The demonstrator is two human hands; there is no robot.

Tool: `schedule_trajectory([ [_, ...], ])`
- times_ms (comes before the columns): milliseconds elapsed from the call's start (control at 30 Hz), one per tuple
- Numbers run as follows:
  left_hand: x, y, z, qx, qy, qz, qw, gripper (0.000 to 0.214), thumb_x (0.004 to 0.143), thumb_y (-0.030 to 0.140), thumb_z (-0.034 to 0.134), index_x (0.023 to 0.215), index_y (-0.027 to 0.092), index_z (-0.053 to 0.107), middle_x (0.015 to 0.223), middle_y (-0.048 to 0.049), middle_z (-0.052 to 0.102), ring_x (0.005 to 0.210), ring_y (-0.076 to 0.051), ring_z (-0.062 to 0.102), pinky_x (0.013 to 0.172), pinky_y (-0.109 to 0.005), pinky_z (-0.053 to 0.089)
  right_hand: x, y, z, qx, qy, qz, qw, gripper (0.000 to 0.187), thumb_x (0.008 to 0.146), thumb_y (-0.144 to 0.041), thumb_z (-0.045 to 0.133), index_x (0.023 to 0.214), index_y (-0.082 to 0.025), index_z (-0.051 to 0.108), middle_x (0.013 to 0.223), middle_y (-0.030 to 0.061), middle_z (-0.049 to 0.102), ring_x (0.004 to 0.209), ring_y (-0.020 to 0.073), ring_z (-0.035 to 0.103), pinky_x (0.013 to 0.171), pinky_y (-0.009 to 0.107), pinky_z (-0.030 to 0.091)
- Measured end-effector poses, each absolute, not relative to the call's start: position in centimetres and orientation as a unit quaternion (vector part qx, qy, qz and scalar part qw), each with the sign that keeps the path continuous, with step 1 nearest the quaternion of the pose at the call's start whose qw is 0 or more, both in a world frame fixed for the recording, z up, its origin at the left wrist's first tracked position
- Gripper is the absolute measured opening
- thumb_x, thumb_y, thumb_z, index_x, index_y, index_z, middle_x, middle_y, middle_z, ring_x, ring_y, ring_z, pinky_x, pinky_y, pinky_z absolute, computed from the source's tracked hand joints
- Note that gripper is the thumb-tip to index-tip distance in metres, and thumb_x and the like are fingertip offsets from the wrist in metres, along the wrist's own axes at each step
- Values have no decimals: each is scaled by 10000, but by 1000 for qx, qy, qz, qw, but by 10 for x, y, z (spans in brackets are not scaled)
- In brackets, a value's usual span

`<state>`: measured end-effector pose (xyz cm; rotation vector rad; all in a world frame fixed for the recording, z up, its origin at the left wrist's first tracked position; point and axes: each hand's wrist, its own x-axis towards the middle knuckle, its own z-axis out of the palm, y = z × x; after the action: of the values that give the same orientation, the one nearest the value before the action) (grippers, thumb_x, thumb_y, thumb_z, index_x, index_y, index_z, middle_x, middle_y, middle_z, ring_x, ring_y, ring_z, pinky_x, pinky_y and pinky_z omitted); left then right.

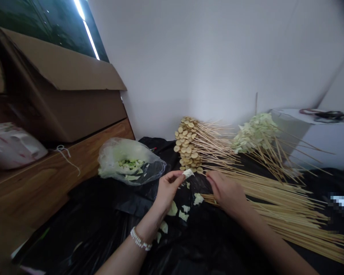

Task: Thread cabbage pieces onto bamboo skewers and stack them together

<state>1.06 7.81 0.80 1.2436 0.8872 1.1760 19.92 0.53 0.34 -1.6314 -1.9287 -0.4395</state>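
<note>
Pinched a small leaf piece (188,173), pale greenish white with uneven edges, between the thumb and fingers (174,175) of the left hand (167,187), near the middle of the view and above a black surface. Curled the right hand (227,191) inward just beside, with a gap between; could not tell if closed on anything. Wore one white beaded bracelet (140,240) on the left wrist. Counted at least six loose leaf scraps (184,216) below, one clear plastic bag (111,152) with more cut leaf (130,166) inside, one heap of round yellowish slices (186,143) on thin sticks (218,147), one pile of skewered leaf (258,131) farther right, and bare sticks (275,191) too many to number, laid side by side. Saw creased black plastic sheeting (109,229) underneath and a wooden ledge (74,162) at left, bearing one open cardboard box (83,107) and one white-and-red bag (14,145). Found a plain white wall (166,57) behind, one white box-shaped unit (301,141) at far right, and a dark green pane (40,23) at upper left, beside a bright strip of light (87,30).
</note>
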Motion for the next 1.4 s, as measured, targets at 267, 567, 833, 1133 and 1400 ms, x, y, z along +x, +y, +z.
schedule_trajectory([
  [267, 12, 78, 5, 467, 368, 491, 637, 314, 570, 342, 842, 784, 140, 731, 728, -26, 700, 644, -110, 599, 650, -228, 497, 181, -2, -2, -573, -741, -206, 284, 337, 913, -128, 395, 1179, -170, 597, 835, 47, 618, 710, 154, 572, 628, 262, 367],
  [567, 13, 77, 7, 484, 368, 486, 627, 312, 577, 343, 839, 784, 137, 730, 687, -22, 706, 587, -92, 592, 598, -197, 475, 179, -1, -10, -585, -730, -230, 269, 367, 869, -107, 459, 1193, -190, 608, 809, 21, 616, 662, 144, 569, 592, 275, 335],
  [833, 13, 79, -2, 619, 373, 486, 492, 194, 687, 292, 756, 817, 148, 752, 794, -54, 740, 697, -143, 639, 676, -224, 490, 175, -4, -12, -605, -722, -226, 247, 412, 805, -55, 479, 1173, -180, 614, 813, 14, 623, 657, 139, 585, 580, 273, 342],
  [1133, 15, 78, -3, 631, 366, 503, 464, 168, 688, 259, 748, 811, 152, 704, 786, -51, 723, 708, -156, 660, 662, -222, 509, 171, -5, -8, -622, -716, -195, 251, 298, 837, -61, 475, 1057, -187, 632, 806, 20, 627, 687, 137, 580, 584, 259, 331],
  [1400, 13, 75, -3, 652, 381, 486, 440, 163, 701, 283, 742, 809, 163, 724, 776, -50, 732, 702, -167, 671, 661, -231, 517, 166, -7, -11, -626, -714, -193, 246, 199, 865, -82, 464, 966, -187, 599, 793, 14, 604, 686, 141, 562, 590, 269, 325],
])
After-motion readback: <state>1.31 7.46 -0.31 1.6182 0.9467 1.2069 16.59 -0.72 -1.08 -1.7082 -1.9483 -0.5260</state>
